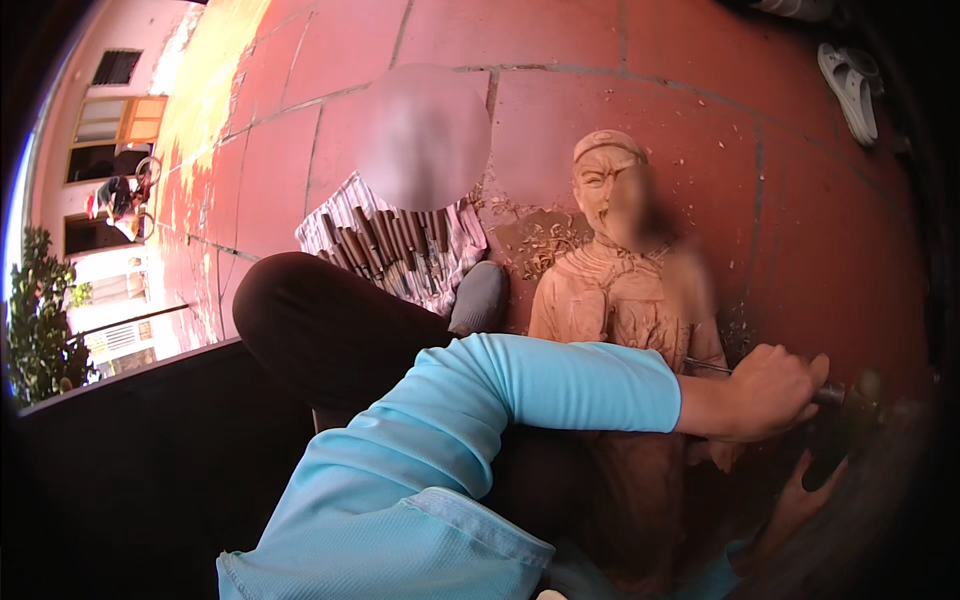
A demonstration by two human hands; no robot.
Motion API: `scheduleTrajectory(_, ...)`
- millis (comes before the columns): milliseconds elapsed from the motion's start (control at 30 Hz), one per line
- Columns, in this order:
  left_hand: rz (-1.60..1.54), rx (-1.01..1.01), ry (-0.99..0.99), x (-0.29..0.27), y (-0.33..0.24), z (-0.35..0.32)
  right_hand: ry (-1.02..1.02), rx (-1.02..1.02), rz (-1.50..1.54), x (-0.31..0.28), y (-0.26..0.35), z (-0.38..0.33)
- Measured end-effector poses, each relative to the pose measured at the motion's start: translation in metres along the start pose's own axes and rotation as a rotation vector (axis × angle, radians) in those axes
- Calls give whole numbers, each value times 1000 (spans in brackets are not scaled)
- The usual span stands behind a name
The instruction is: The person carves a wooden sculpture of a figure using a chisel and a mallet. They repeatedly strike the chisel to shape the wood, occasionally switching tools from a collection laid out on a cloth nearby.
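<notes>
A carved wooden figure (625, 285) with a cap and a buttoned jacket lies face up on the floor, its head away from me. My left arm, in a light blue sleeve, crosses over its middle. My left hand (770, 392) is closed round a chisel (829, 394); the thin metal shaft points left to the figure's side, and the dark handle end sticks out to the right. Below it, at the dim lower right, my right hand (800, 502) curls about something dark and blurred. A smeared brownish shape (868, 395) stands near the chisel's handle end.
Several wood-handled carving tools (385, 240) lie on a striped cloth (345, 200) beside my bent knee (310, 310). Wood shavings (545, 240) litter the red tiled floor (690, 45). A white sandal (850, 95) lies far right. Someone with a bicycle (148, 190) is outside at left.
</notes>
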State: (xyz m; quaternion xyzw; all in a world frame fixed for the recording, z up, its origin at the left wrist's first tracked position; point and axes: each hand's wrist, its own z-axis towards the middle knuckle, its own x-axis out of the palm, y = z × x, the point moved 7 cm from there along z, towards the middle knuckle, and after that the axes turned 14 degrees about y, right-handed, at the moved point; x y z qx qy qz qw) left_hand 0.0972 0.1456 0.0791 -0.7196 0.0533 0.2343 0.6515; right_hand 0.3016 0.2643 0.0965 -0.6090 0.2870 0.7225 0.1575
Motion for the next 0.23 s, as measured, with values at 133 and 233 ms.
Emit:
scheduleTrajectory(133, 16, -19, -17, -7, 1, -10, 143, 386, 414, 8, 19, 1)
scheduleTrajectory(233, -6, -18, -5, -4, -6, -12, 162, 329, 442, 8, 31, -5)
